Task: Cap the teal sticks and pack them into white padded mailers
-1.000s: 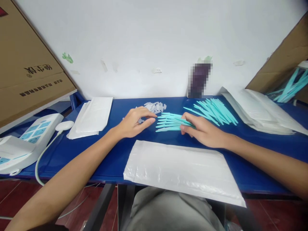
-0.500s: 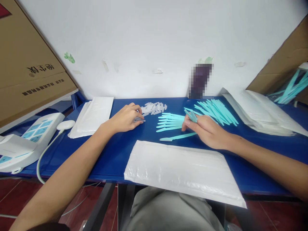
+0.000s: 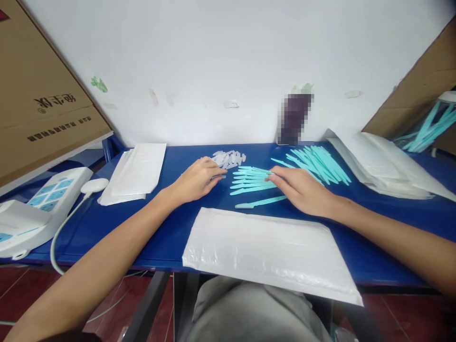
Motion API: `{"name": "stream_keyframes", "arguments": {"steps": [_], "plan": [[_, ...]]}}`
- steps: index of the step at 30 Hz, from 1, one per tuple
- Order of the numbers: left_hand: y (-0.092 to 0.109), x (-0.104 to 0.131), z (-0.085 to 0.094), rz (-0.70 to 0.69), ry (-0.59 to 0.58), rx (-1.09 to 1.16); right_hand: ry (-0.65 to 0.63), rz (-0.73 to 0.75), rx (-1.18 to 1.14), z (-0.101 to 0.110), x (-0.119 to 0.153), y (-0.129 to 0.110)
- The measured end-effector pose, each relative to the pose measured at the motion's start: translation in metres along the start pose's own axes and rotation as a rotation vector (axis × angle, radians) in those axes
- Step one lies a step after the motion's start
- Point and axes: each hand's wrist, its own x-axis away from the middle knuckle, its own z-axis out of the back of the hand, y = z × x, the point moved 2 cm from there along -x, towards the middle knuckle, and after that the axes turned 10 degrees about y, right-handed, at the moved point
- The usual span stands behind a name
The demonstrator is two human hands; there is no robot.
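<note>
My right hand (image 3: 302,190) is closed, pinching a slim teal eyebrow razor (image 3: 262,170) by its rear end, tip pointing left. Under it lies a row of similar razors (image 3: 245,186) side by side. One razor with a whitish tip (image 3: 245,205) rests apart, nearer the front. My left hand (image 3: 199,179) is also closed, thumb and forefinger around a small translucent cap (image 3: 221,177) that shows at the fingertips. Just behind these fingers is a loose heap of translucent caps (image 3: 231,159). A larger pile of teal razors (image 3: 320,164) spreads behind my right hand.
A white padded mailer (image 3: 270,251) lies along the front edge of the blue table (image 3: 160,237). More mailers (image 3: 135,171) sit at left, beside a power strip (image 3: 46,204) and cable. White bags (image 3: 377,166) and a container of teal sticks (image 3: 431,126) stand at right.
My left hand has moved slightly right, bringing the small cap towards the razors. My right hand has turned the razor from pointing up to pointing left.
</note>
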Motion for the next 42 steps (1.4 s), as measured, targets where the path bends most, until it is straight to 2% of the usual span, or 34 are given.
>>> {"name": "stream_keyframes", "arguments": {"steps": [6,10,14,16,19,23,32,37,40,42], "plan": [[0.02,-0.004,0.003,0.035,0.212,0.174,-0.023,-0.05,0.009,-0.001,0.0,-0.001],[0.034,-0.007,0.003,0.097,0.339,0.435,0.009,-0.012,-0.066,-0.002,-0.001,-0.003],[0.04,-0.009,-0.003,0.296,0.349,0.796,0.054,0.058,-0.103,-0.002,0.0,-0.004],[0.041,-0.01,-0.005,0.381,0.336,0.897,0.086,0.087,-0.096,-0.002,0.0,-0.004],[0.042,-0.01,-0.006,0.464,0.308,0.927,0.143,0.133,-0.074,-0.001,0.001,-0.004],[0.042,-0.01,-0.004,0.509,0.3,0.862,0.173,0.177,-0.055,-0.001,0.001,-0.005],[0.044,-0.008,-0.004,0.425,0.243,0.705,0.207,0.19,-0.056,0.0,0.0,-0.005],[0.055,-0.011,-0.005,0.336,0.226,0.699,0.189,0.198,-0.13,-0.002,0.003,-0.016],[0.058,-0.012,-0.001,0.238,0.21,0.648,0.173,0.187,-0.188,-0.001,0.004,-0.021],[0.053,-0.012,0.005,0.136,0.191,0.551,0.161,0.196,-0.16,0.0,0.003,-0.02]]}}
